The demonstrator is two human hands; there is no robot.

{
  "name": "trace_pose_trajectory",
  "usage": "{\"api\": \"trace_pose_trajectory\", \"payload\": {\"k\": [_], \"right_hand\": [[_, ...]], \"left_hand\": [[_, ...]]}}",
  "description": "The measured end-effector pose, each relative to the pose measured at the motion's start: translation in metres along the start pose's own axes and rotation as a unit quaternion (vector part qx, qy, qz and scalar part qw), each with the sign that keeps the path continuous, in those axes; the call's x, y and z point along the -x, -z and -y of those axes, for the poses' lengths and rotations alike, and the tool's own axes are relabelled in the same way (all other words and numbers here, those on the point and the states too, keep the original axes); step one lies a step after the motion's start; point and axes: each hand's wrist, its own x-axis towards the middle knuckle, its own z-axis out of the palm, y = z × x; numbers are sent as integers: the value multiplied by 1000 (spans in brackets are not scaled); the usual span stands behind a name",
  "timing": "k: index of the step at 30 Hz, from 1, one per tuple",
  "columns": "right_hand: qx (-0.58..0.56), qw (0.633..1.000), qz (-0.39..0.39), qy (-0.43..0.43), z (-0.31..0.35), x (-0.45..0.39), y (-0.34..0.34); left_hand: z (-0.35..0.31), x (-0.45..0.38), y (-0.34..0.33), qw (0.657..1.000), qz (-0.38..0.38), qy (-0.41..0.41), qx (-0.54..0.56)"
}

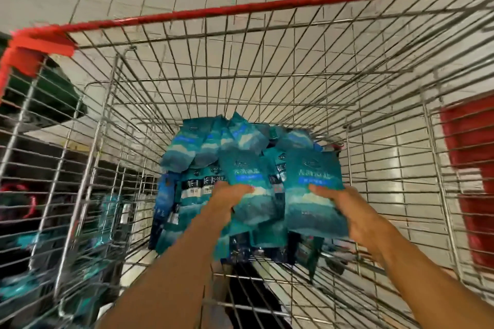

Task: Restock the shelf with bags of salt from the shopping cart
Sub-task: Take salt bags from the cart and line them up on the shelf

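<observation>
While both hands reach into the cart [267,5], the left hand [227,199] pinches one salt bag [248,181] and the right hand [347,211] pinches another bag [312,195]; beneath them lies the pile [192,157]. Bags look soft, dense, probably slippery; hold mid-body.

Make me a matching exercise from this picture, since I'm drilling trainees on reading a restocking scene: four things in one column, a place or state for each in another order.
Things
1. left hand
2. right hand
3. red plastic rim of the wire shopping cart
4. pile of teal salt bags

Places or states
A. runs along the cart's far top edge
B. grips the teal bag nearer the cart's middle
C. lies loose in the cart, behind the held bags
D. grips the teal bag farther right

Pairs: 1-B, 2-D, 3-A, 4-C
</observation>
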Motion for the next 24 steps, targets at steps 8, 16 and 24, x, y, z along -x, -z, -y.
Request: {"api": "trace_pose_trajectory", "payload": {"k": [8,16,24], "right_hand": [[-2,996,50,77,62,103,-39],[54,958,172,222,57,237,-146],[177,886,318,288,-44,335,-264]], "left_hand": [[-47,141,111,973,62,-184,127],[57,291,243,906,43,-291,305],[243,371,301,868,-100,-284,396]]}}
